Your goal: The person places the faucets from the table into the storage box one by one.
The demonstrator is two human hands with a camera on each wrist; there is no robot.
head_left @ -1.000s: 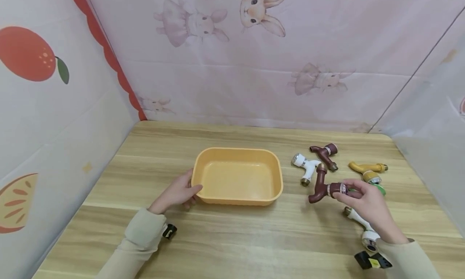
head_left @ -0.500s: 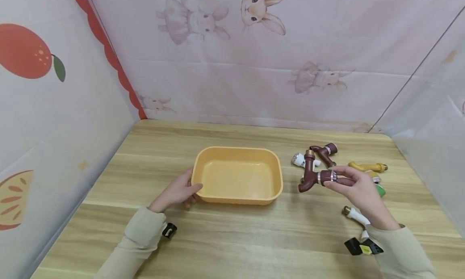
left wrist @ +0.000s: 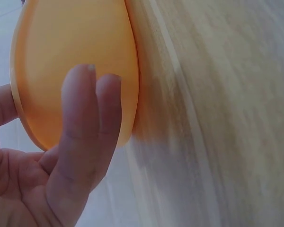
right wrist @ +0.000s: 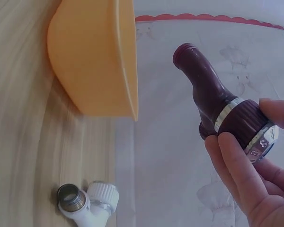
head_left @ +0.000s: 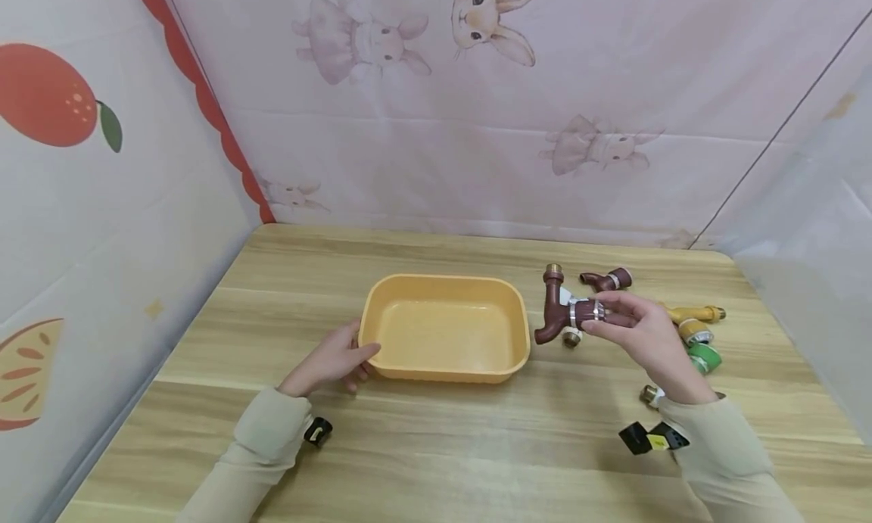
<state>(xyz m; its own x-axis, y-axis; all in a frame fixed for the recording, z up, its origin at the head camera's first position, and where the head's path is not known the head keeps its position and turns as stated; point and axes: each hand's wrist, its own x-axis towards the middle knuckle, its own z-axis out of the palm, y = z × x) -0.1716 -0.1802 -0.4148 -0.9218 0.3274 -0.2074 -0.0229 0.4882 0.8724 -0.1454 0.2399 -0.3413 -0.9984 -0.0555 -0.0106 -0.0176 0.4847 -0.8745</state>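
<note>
My right hand pinches a maroon water tap by its ribbed knob, thumb on one side and fingers on the other. The tap is raised off the table, its brass threaded end up and its spout toward the yellow plastic basin, close by the basin's right rim. In the right wrist view the maroon tap shows a silver band and a chrome cap at the knob. My left hand holds the basin's left end, thumb over the rim and fingers outside the wall. Nothing lies inside the basin.
Behind the held tap lies a white tap, partly hidden. Farther right are another maroon tap, a yellow tap and a green-handled one. A second white tap is mostly covered by my right wrist. Printed curtains surround the table.
My right hand has carried the maroon tap left and up, from above the other taps to beside the basin's right rim. The left hand and the basin have stayed put.
</note>
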